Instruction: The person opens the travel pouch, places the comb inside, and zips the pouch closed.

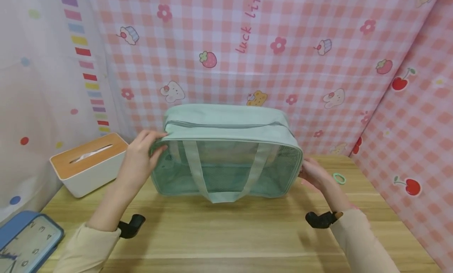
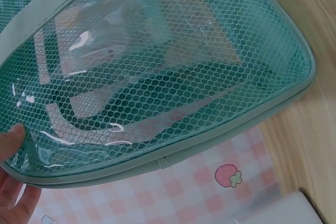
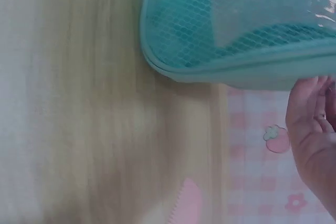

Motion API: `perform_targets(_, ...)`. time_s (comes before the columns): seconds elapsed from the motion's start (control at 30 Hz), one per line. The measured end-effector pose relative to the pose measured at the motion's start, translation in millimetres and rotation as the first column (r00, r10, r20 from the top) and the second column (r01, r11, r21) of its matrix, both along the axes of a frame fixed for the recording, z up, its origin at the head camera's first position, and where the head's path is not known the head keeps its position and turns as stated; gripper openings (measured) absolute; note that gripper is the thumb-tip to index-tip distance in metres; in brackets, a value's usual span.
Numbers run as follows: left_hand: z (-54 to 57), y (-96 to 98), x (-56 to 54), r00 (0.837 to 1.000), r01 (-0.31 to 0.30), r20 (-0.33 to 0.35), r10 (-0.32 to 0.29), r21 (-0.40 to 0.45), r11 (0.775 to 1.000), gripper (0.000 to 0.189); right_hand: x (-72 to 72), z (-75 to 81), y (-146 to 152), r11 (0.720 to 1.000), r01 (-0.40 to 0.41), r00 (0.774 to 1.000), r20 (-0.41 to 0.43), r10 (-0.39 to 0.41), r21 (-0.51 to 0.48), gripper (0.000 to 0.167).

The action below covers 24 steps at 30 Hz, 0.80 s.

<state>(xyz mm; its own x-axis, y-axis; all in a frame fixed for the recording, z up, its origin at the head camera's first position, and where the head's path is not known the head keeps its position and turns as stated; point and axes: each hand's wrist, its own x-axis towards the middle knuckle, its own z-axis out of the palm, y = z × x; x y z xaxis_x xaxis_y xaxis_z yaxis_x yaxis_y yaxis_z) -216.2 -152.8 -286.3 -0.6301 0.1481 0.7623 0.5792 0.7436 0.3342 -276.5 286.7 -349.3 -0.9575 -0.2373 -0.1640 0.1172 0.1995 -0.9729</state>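
Observation:
A mint-green mesh bag (image 1: 226, 133) stands upright on the wooden table. A grey zipper (image 1: 226, 126) runs along its top, and a strap handle (image 1: 192, 159) hangs down its front. My left hand (image 1: 141, 151) pinches the bag's upper left corner, thumb on the front and fingers over the edge. At the right side, my right hand (image 1: 316, 173) holds the bag with bent fingers, their tips partly hidden behind its edge. Through the mesh in the left wrist view, clear plastic (image 2: 105, 35) with glossy reflections shows.
A tissue box (image 1: 92, 163) with a wooden lid stands left of the bag. At the front left is a blue clock (image 1: 32, 241). On the right lie a green ring (image 1: 339, 178) and a pink piece with a toothed edge (image 3: 188, 203). Checked cloth (image 1: 226, 80) hangs behind.

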Motion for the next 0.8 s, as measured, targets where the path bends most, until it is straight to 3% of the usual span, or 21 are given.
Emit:
perform_targets(0.13,0.9,0.8,0.3,1.000,0.002,0.005,-0.002,0.015,1.000,0.027,0.5,11.5,9,0.996,-0.005,1.000,-0.008,0.004,-0.084,0.032)
perform_targets(0.27,1.7,1.4,0.0,1.000,-0.008,0.013,0.007,0.025,1.000,0.027,0.3,26.4,14,1.000,0.020,1.000,-0.018,-0.020,0.004,0.022)
perform_targets(0.4,1.4,1.6,0.2,1.000,-0.016,0.021,0.015,0.030,0.999,0.026,-0.3,39.2,12,0.989,0.058,0.998,0.014,-0.061,0.138,0.046)
perform_targets(0.63,-1.0,2.3,1.8,1.000,-0.022,0.018,0.021,0.037,0.999,0.026,-1.2,54.7,9,0.982,0.149,0.981,0.111,-0.162,0.118,0.018)
perform_targets(0.8,-1.4,2.3,2.2,1.000,-0.022,0.018,0.021,0.039,0.999,0.027,-0.5,63.1,10,0.978,0.168,0.973,0.140,-0.185,0.125,0.030)
